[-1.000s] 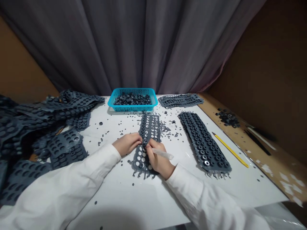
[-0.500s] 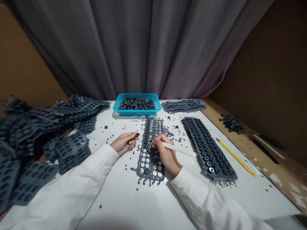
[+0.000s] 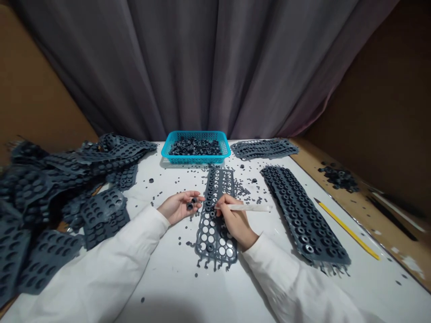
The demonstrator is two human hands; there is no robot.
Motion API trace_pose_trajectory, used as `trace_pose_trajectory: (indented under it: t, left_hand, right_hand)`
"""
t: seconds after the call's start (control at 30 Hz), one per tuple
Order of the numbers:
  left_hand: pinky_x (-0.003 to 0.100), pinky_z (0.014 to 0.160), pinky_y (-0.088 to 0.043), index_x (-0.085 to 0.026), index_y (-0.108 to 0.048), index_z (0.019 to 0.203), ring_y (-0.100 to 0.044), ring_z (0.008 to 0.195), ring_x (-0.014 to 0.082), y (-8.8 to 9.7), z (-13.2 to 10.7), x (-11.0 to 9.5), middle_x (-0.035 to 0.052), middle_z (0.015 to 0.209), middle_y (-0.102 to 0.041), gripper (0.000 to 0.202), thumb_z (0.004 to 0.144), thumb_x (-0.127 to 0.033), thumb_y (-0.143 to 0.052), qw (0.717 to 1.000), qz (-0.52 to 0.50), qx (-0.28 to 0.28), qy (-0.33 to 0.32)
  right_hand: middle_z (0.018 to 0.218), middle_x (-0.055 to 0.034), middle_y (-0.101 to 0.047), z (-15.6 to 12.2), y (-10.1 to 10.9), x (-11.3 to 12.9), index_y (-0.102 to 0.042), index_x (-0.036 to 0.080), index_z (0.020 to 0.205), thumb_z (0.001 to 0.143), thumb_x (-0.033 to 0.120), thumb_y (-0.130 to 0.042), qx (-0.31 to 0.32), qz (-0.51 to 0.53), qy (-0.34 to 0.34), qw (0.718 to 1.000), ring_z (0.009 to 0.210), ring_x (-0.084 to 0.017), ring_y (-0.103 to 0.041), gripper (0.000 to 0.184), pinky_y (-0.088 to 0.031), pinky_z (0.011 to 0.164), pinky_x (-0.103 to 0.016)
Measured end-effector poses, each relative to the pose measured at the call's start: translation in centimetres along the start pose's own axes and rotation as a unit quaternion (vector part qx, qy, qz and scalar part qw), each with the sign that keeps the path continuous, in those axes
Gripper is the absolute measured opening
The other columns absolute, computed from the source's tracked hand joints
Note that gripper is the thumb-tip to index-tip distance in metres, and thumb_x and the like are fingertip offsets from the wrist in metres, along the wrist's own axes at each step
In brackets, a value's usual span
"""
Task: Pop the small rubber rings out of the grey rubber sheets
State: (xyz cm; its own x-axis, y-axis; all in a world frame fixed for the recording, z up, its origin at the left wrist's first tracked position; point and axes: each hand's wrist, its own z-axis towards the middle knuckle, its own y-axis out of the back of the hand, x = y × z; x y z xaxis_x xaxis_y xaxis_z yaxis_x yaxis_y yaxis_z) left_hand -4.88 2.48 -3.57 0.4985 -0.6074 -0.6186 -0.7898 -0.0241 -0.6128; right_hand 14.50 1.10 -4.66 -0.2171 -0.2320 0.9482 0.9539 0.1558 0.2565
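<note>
Perforated dark rubber sheet (image 3: 217,227), lying on the white tabletop (image 3: 171,289) at the centre of the frame, with the right hand (image 3: 235,223) above its right half, fingers closed around a slender white stick (image 3: 251,207). Just left of centre, the left hand (image 3: 178,208) is turned palm up, its fingers loosely curled about small black pieces (image 3: 190,206). Beyond lie a blue basket (image 3: 195,159) at upper centre, a studded sheet (image 3: 303,213) and yellow pencil (image 3: 348,229) at right, and heaped sheets (image 3: 72,168) at left.
</note>
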Motion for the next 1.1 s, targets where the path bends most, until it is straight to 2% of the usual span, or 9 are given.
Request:
trace_pose_trajectory:
  t: [0.17, 0.33, 0.43, 0.53, 0.67, 0.73, 0.83, 1.0, 1.1]
  left_hand:
    - [0.020, 0.057, -0.049, -0.009, -0.054, 0.091, -0.062, 0.066, 0.0124, 0.1, 0.0, 0.4, 0.0136, 0.092, -0.065, 0.024, 0.069, 0.000, -0.047, 0.998, 0.058, -0.009, -0.034]
    - [0.019, 0.052, -0.047, -0.011, -0.056, 0.089, -0.061, 0.062, 0.0106, 0.0, -0.2, 1.1, 0.0134, 0.098, -0.065, 0.019, 0.071, -0.006, -0.055, 0.988, 0.133, 0.020, -0.072]
    - [0.021, 0.060, -0.049, -0.011, -0.057, 0.089, -0.064, 0.073, 0.0146, -0.5, -0.6, 1.4, 0.0133, 0.100, -0.064, 0.019, 0.070, -0.006, -0.056, 0.987, 0.134, 0.041, -0.079]
    - [0.025, 0.070, -0.050, -0.011, -0.059, 0.092, -0.064, 0.083, 0.0177, -1.3, -1.1, 1.6, 0.0130, 0.103, -0.063, 0.021, 0.072, -0.005, -0.053, 0.991, 0.108, 0.041, -0.064]
    - [0.025, 0.074, -0.050, -0.010, -0.060, 0.099, -0.062, 0.083, 0.0156, -2.6, -1.8, 2.1, 0.0121, 0.100, -0.063, 0.031, 0.072, 0.000, -0.049, 0.997, 0.055, 0.031, -0.040]
    - [0.025, 0.074, -0.050, -0.009, -0.060, 0.102, -0.062, 0.084, 0.0156, -2.9, -2.0, 2.3, 0.0125, 0.101, -0.063, 0.036, 0.070, 0.002, -0.048, 0.998, 0.031, 0.037, -0.028]
    - [0.027, 0.079, -0.050, -0.009, -0.060, 0.103, -0.060, 0.090, 0.0170, -3.0, -2.1, 2.5, 0.0124, 0.103, -0.061, 0.037, 0.069, 0.002, -0.048, 0.998, 0.007, 0.054, -0.019]
    - [0.025, 0.080, -0.050, -0.010, -0.061, 0.101, -0.062, 0.086, 0.0156, -2.9, -2.1, 2.5, 0.0112, 0.100, -0.061, 0.035, 0.071, 0.001, -0.050, 0.998, 0.004, 0.056, -0.021]
    - [0.023, 0.077, -0.051, -0.011, -0.060, 0.102, -0.063, 0.084, 0.0142, -2.8, -2.0, 2.7, 0.0121, 0.105, -0.061, 0.030, 0.074, -0.002, -0.053, 0.998, 0.015, 0.055, -0.026]
  right_hand:
    - [0.053, 0.0035, -0.053, 0.0, 0.2, 0.2, -0.049, 0.019, 0.060, 0.081, 0.019, -0.043, -0.004, -0.001, 0.004, 1.000, 0.052, -0.012, -0.050, 0.022, -0.037, 0.053, -0.022]
    - [0.055, 0.0026, -0.056, -0.1, 0.5, 0.6, -0.051, 0.019, 0.063, 0.085, 0.024, -0.044, -0.022, -0.018, 0.012, 1.000, 0.054, -0.013, -0.052, 0.024, -0.039, 0.055, -0.024]
    - [0.077, -0.0013, -0.065, -0.4, 0.8, 1.1, -0.057, 0.020, 0.082, 0.087, 0.026, -0.044, -0.050, -0.018, 0.044, 0.998, 0.069, -0.015, -0.059, 0.016, -0.044, 0.064, -0.026]
    - [0.102, -0.0046, -0.065, -0.9, 0.7, 1.4, -0.056, 0.023, 0.101, 0.088, 0.023, -0.042, -0.030, -0.029, 0.132, 0.990, 0.088, -0.017, -0.060, 0.019, -0.046, 0.077, -0.031]
    - [0.086, -0.0052, -0.067, -1.3, 0.0, 1.1, -0.053, 0.022, 0.081, 0.084, 0.020, -0.050, -0.001, -0.112, 0.222, 0.969, 0.083, -0.019, -0.060, 0.004, -0.046, 0.076, -0.035]
    - [0.080, -0.0051, -0.066, -1.3, -0.3, 0.9, -0.045, 0.022, 0.074, 0.080, 0.019, -0.055, -0.016, -0.129, 0.216, 0.968, 0.079, -0.019, -0.060, 0.011, -0.047, 0.073, -0.035]
    - [0.082, -0.0054, -0.066, -1.2, -0.2, 0.9, -0.038, 0.023, 0.075, 0.078, 0.016, -0.053, -0.027, -0.100, 0.182, 0.978, 0.080, -0.018, -0.062, 0.017, -0.047, 0.074, -0.035]
    - [0.089, -0.0063, -0.067, -1.1, 0.3, 1.1, -0.035, 0.024, 0.077, 0.074, 0.014, -0.054, -0.019, -0.087, 0.173, 0.981, 0.084, -0.019, -0.063, 0.021, -0.047, 0.077, -0.036]
    - [0.090, -0.0065, -0.067, -1.2, 0.3, 1.0, -0.035, 0.024, 0.077, 0.073, 0.013, -0.054, -0.012, -0.091, 0.177, 0.980, 0.084, -0.020, -0.063, 0.022, -0.047, 0.078, -0.037]
